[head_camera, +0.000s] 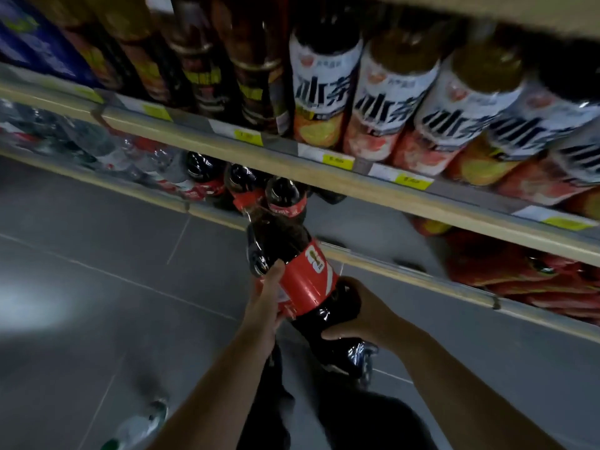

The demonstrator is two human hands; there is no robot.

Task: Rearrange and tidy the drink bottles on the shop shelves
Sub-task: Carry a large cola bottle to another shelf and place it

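1. Dark cola filled the big plastic bottle [302, 280] that you held in both hands. It hung tilted in the air in front of the lower shelf [406, 273], resting on nothing, with its neck pointing away from you toward the row of cola bottles [285, 196] standing there.
2. Your left hand [264, 306] gripped it at the red label, thumb on the near face and fingers wrapped round behind. Your right hand [360, 313] was curled round the lower body, close to the base.
3. Full to the shoulder, it looked heavy, with most of the weight sitting low. The thin plastic wall would likely give under a hard squeeze, and the glossy label could slip in your palm.
4. Your two-handed hold suited it. I would have let the right hand carry the load from under the base while the left only steered at the label. Taking it by the neck alone would have been risky.
5. The cap end lay very close to the nearest standing bottle; I could not tell whether they touched. A careless push could have toppled that row like skittles.
6. The upper shelf [194, 138], loaded with tea bottles [324, 92], overhung the space, so the neck had to stay low going in.
7. Red packs [519, 274] filled the lower shelf to the right, so the free room lay beside the cola row.
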